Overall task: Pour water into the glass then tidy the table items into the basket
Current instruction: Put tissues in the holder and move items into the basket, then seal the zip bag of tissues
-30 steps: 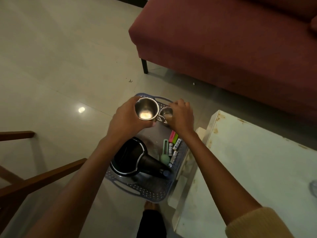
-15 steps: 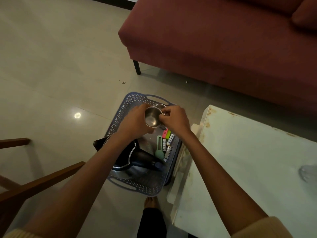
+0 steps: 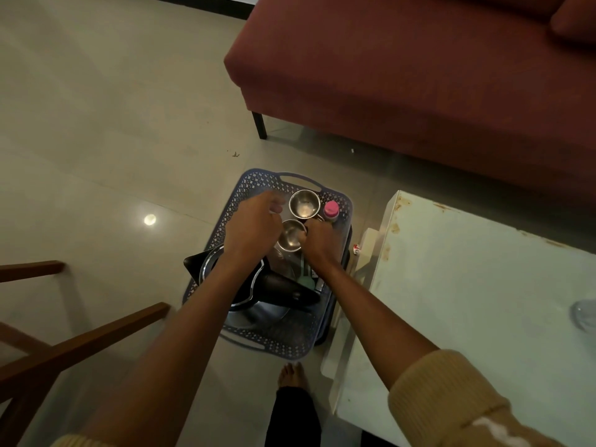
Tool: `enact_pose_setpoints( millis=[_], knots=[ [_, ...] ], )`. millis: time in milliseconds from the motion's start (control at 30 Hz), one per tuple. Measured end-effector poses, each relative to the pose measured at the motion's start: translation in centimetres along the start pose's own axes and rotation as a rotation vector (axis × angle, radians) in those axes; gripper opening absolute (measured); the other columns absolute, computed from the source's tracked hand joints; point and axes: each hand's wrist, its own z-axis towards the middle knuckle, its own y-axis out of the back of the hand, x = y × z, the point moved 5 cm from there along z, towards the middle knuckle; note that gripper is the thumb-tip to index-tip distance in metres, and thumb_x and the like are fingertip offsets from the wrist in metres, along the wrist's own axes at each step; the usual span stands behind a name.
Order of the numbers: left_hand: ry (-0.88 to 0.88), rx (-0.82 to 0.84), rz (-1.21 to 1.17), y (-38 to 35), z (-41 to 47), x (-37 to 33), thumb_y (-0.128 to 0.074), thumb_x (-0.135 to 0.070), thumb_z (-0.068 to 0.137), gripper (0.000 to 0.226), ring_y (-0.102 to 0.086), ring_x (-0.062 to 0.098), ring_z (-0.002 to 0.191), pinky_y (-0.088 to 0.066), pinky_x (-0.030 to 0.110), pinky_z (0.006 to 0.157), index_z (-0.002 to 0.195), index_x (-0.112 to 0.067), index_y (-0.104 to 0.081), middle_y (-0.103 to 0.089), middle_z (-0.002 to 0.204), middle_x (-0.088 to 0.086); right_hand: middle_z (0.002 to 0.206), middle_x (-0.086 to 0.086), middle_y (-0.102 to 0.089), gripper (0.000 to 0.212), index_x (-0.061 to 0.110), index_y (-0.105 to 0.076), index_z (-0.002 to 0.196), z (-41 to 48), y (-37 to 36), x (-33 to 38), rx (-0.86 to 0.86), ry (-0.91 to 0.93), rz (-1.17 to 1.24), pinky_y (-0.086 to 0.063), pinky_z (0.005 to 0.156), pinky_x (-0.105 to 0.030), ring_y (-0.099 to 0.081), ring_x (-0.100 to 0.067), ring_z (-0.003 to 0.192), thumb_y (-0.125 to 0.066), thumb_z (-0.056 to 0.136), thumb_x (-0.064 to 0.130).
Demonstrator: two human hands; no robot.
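Head view: your right hand (image 3: 317, 241) grips a steel cup (image 3: 290, 236) by its handle inside the basket (image 3: 245, 188) on the floor; your left hand (image 3: 253, 227) hovers loosely curled, empty. Another cup (image 3: 304, 204) sits at the basket's far edge, and the glass (image 3: 585, 315) is at the desk's (image 3: 483, 285) right edge.

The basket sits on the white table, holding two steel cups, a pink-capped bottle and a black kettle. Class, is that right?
Not quite. The head view shows the basket on the floor beside the white table, not on it. The two steel cups, pink-capped bottle and black kettle are inside.
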Motion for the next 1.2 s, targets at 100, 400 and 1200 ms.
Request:
enact_pose_setpoints(
  millis=[100,400,1200],
  knots=[
    [-0.001,-0.016,-0.006,0.0,0.1,0.1,-0.047,-0.006,0.084,0.032,-0.061,0.015,0.096,-0.042,0.027,0.079,0.108,-0.021,-0.063,-0.067,0.106,-0.005,0.095,-0.018,-0.069,0.018,0.001,-0.063,0.094,-0.1,0.2,-0.7,-0.023,-0.008,-0.017,-0.039,0.064,-0.032,-0.064,-0.032,0.088,-0.048,0.087,0.009],
    [-0.046,-0.029,0.053,-0.4,0.2,-0.2,-0.046,-0.012,0.089,0.026,-0.062,0.017,0.094,-0.038,0.027,0.074,0.107,-0.02,-0.063,-0.069,0.105,-0.003,0.085,-0.018,-0.067,0.02,0.001,-0.063,0.083,0.2,0.5,-1.0,-0.033,-0.019,0.068,-0.034,0.059,-0.03,-0.063,-0.032,0.08,-0.05,0.087,0.016],
    [-0.309,0.209,0.065,-15.3,-18.3,-12.5,-0.049,-0.019,0.091,0.015,-0.064,0.016,0.082,-0.049,0.029,0.069,0.098,-0.02,-0.062,-0.069,0.089,-0.003,0.098,-0.004,-0.071,0.016,0.011,-0.068,0.098,-18.9,15.3,-15.5,-0.105,-0.19,0.528,-0.049,0.076,-0.023,-0.064,-0.016,0.09,-0.055,0.09,0.015]
  ],
)
